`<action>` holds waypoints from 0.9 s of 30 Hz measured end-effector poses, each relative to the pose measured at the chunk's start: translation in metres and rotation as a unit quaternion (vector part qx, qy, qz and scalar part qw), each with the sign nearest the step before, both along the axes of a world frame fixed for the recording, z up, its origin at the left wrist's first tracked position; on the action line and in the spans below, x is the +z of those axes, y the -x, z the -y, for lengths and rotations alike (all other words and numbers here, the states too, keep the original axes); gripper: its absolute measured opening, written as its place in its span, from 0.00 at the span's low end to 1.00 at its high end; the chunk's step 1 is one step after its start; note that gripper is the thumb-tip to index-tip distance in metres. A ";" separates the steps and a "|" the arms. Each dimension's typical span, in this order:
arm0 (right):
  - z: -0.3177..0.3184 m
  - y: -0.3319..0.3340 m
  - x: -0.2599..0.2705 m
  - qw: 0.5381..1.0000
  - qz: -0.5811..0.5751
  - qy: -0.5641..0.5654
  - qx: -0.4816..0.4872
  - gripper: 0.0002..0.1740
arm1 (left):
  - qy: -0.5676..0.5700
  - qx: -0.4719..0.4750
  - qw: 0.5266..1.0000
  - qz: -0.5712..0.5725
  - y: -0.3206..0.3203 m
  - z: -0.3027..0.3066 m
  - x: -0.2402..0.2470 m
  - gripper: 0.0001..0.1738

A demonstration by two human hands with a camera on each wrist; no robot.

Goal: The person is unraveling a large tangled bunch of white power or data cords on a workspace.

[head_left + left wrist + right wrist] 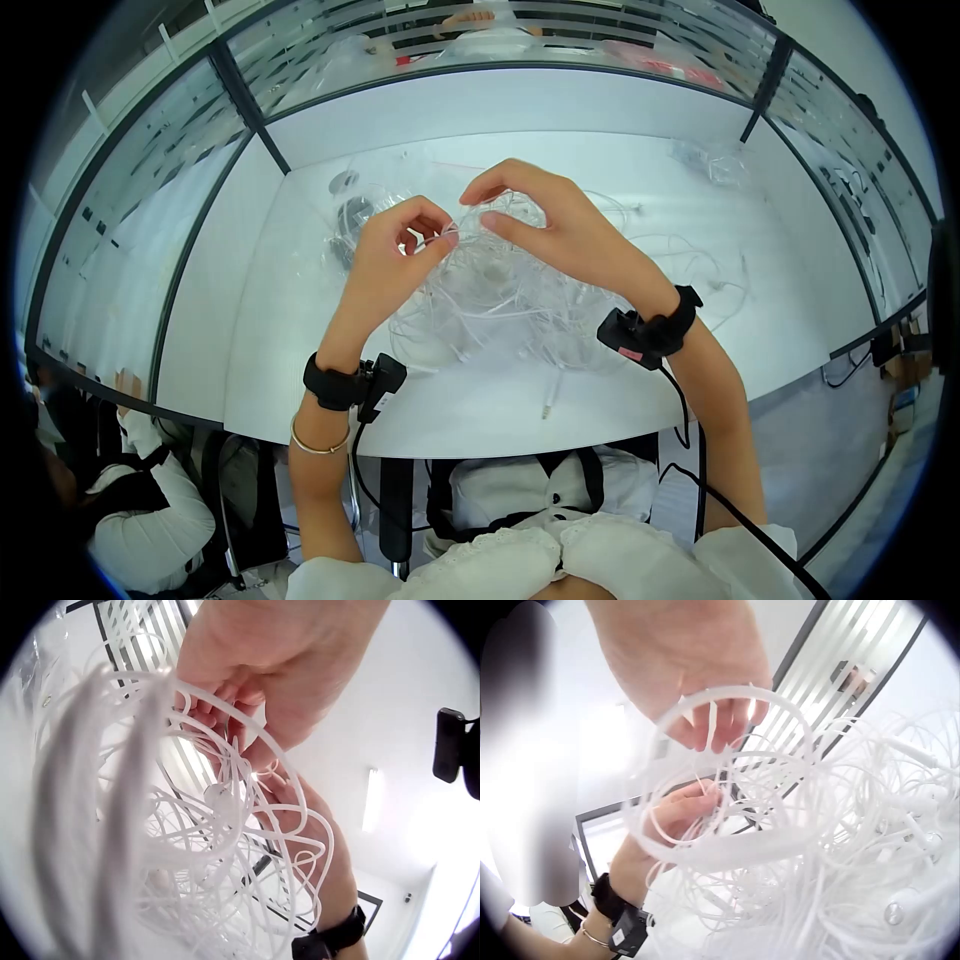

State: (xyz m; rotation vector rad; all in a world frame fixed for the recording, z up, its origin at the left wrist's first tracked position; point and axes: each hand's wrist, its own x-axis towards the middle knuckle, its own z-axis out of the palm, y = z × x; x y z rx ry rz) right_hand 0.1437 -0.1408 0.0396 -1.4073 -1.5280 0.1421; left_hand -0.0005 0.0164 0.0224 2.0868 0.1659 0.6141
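A big tangle of thin white cables [490, 290] lies heaped on the white table, with strands rising to both hands. My left hand [392, 250] pinches several strands between thumb and curled fingers at the tangle's upper left. Just to its right, my right hand [545, 215] bends over the top of the heap, thumb and fingertips around thin strands. In the right wrist view a wide cable loop [795, 712] hangs in front of that hand, and small white plugs [911, 825] and a round metallic-faced piece [894, 913] sit among the cables.
Loose cable ends [550, 395] reach toward the table's front edge. Clear plastic bags [715, 160] lie at the back right, and a dark coiled item [352, 215] is left of the heap. Low partitions [500, 105] enclose the table; another person [150, 500] sits at left.
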 end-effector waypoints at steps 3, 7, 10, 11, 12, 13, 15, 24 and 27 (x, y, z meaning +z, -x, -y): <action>0.011 0.011 0.010 0.997 0.036 -0.033 -0.055 0.08 | 0.019 0.019 1.000 0.000 -0.003 -0.009 -0.006 0.05; 0.019 0.031 0.004 0.994 0.042 0.056 -0.079 0.07 | 0.139 -0.032 0.990 0.018 0.000 -0.009 -0.005 0.05; 0.013 0.034 -0.017 0.979 0.098 0.108 -0.140 0.07 | 0.207 -0.058 0.977 0.005 0.002 -0.001 -0.001 0.05; 0.012 0.033 -0.019 0.976 0.099 0.125 -0.151 0.07 | 0.229 -0.063 0.971 0.002 0.002 0.001 -0.001 0.05; 0.012 0.034 -0.019 0.972 0.098 0.141 -0.161 0.07 | 0.220 -0.072 0.973 -0.001 0.002 0.002 -0.003 0.04; 0.011 0.035 -0.020 0.968 0.096 0.155 -0.172 0.07 | 0.230 -0.073 0.971 -0.004 0.003 0.003 -0.003 0.04; 0.009 0.035 -0.021 0.971 0.090 0.139 -0.174 0.07 | 0.247 -0.071 0.966 -0.007 0.003 0.005 -0.002 0.03; 0.010 0.033 -0.030 0.978 0.088 0.088 -0.167 0.07 | 0.231 -0.096 0.968 -0.019 -0.007 0.024 -0.014 0.08; 0.013 0.033 -0.023 0.981 0.041 0.078 -0.173 0.06 | 0.154 -0.088 0.984 -0.015 -0.006 0.021 -0.014 0.08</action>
